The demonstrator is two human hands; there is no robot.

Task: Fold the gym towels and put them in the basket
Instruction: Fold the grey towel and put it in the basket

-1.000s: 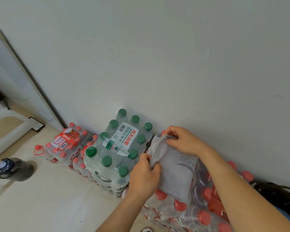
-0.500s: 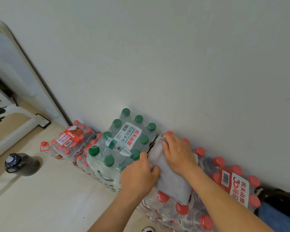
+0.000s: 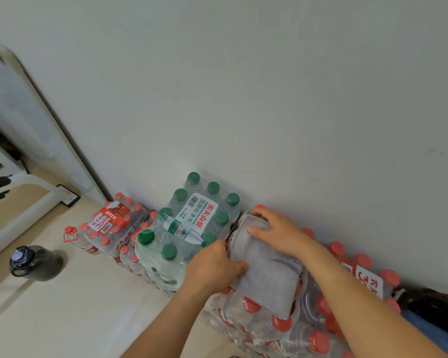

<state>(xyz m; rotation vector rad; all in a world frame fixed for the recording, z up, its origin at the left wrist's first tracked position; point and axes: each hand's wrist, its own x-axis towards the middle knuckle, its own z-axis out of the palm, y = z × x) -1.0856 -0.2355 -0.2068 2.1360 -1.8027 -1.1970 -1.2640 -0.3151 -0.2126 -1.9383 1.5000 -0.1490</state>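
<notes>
A grey gym towel [image 3: 267, 277], folded into a narrow pad, lies on top of a pack of red-capped water bottles [image 3: 264, 321] by the wall. My left hand [image 3: 214, 267] grips the towel's left edge, thumb on top. My right hand [image 3: 277, 232] lies on the towel's far end with fingers spread and pressing down. A dark woven basket [image 3: 435, 306] shows partly at the right edge, with blue fabric [image 3: 432, 334] in front of it.
A pack of green-capped bottles [image 3: 189, 228] stands left of the towel. Further left are more red-capped packs [image 3: 109, 223] and a single bottle [image 3: 74, 237]. A dark water jug [image 3: 34, 262] stands on the pale floor. White equipment frame [image 3: 23, 202] at far left.
My right hand has slid from the towel's far corner onto its top surface and flattened there. The towel looks more compact. The camera has shifted slightly.
</notes>
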